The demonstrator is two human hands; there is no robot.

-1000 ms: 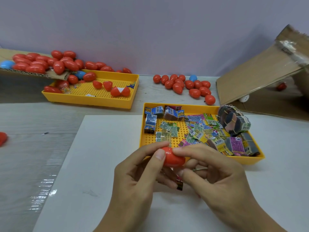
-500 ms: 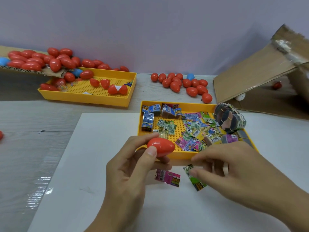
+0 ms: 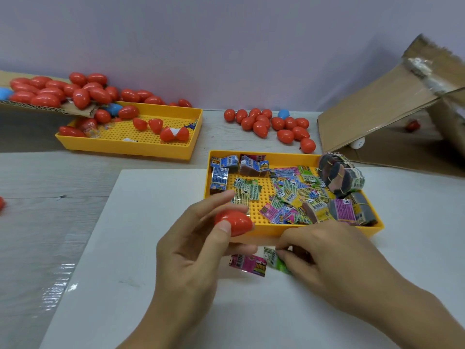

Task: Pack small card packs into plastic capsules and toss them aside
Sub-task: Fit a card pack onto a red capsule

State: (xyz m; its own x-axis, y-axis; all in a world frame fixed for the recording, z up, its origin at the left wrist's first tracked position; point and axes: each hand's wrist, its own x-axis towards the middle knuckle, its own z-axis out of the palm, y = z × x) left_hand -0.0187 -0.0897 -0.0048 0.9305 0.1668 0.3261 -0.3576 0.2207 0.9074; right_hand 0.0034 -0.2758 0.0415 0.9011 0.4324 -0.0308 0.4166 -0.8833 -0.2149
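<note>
Red capsule [image 3: 235,222] sits closed between the left hand's [image 3: 193,250] thumb and fingers, raised just in front of the near yellow tray [image 3: 266,231] of card packs. Right hand [image 3: 324,258] is down on the white sheet [image 3: 141,248], fingertips pinching a green pack [image 3: 273,258] beside a pink pack [image 3: 247,264]. Risk here: that flimsy pack could slip or crumple in the pinch, and the glossy capsule could squirt from a light hold. Left palm faces inward, wrist raised; right hand is low, knuckles up.

Glossy red plastic capsule [image 3: 235,222], shiny foil card packs [image 3: 247,264], matt white sheet [image 3: 141,248], perforated yellow plastic tray [image 3: 264,231].
</note>
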